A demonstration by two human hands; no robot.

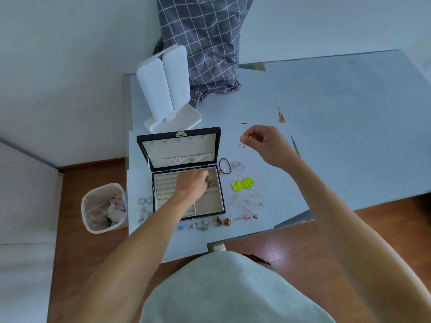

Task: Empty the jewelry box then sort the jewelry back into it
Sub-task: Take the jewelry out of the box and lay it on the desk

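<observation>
Item: my left hand (192, 183) digs in the box (210, 203) — grip hidden — while my right hand (261, 142) pinches an earring (243, 145) for laying out.

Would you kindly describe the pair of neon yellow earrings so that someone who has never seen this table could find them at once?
Start at the open black jewelry box on the pale table and look just past its right wall. There, below the dark hair tie and above a tangle of silver wire earrings, lie the neon yellow earrings, two flat rounded pieces side by side. They are the only brightly coloured jewelry among thin silver pieces.
</observation>
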